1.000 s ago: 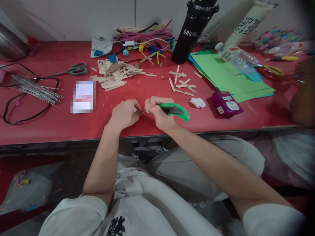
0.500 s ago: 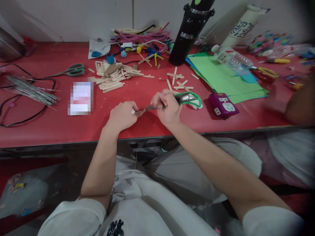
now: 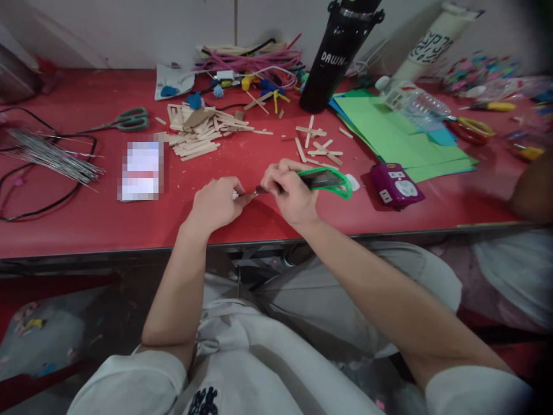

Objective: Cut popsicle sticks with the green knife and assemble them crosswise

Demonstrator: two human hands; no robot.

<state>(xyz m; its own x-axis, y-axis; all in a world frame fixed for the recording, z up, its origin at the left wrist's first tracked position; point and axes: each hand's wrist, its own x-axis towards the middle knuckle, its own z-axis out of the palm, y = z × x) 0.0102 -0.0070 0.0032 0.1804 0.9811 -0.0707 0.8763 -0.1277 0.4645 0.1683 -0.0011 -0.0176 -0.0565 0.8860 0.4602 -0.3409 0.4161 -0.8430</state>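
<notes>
My right hand (image 3: 290, 191) is wrapped round a green-edged utility knife (image 3: 330, 180), its blade end pointing left toward my other hand. My left hand (image 3: 218, 202) is closed in a pinch just above the red table, near the front edge. What it pinches is mostly hidden; only a small pale bit shows at the fingertips, close to the blade. Beyond my hands lie a few crossed wooden sticks (image 3: 317, 151) and a larger pile of wooden sticks (image 3: 201, 131).
Green paper sheets (image 3: 389, 135) and a purple power adapter (image 3: 395, 187) lie to the right. A black bottle (image 3: 334, 63) stands at the back. At left are scissors (image 3: 132, 120), a blurred-out phone-like rectangle (image 3: 141, 173) and thin wires (image 3: 54, 155). Another person's arm (image 3: 533, 187) rests at far right.
The utility knife has rolled in my right hand, so its handle tilts down more to the right. My left hand stays in place. The view has shifted slightly.
</notes>
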